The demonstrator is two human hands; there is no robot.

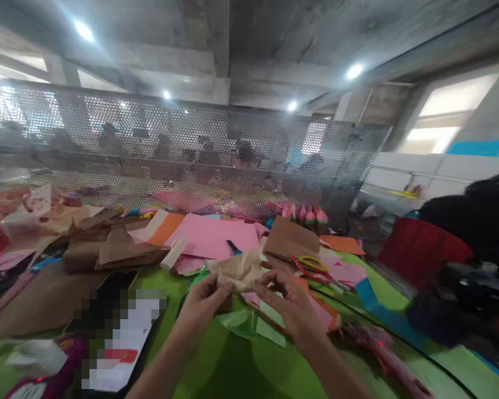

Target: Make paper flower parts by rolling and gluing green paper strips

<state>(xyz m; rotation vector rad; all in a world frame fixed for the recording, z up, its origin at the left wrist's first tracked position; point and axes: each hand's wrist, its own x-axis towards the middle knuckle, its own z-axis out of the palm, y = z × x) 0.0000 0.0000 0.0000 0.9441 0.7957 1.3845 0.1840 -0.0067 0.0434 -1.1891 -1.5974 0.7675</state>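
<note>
A crumpled piece of beige paper (242, 270) is held up between both hands over the green table. My left hand (205, 296) is closed on its left edge, thumb and fingers pinching it. My right hand (285, 291) pinches the right edge the same way. Just below the paper lie scraps of light green paper (249, 326). Beyond my right hand are scissors with red and yellow handles (311, 267). A dark blue tool (233, 247), its kind unclear, rests on pink sheets (216, 235) behind the beige paper.
Brown paper (45, 302) is heaped on the left, near a phone-like lit screen (128, 338), partly pixelated. A glue-gun-like tool (382, 349) with a dark cord lies at right. A perforated metal screen (183, 160) stands behind the table, and a red chair (424, 252) is at right.
</note>
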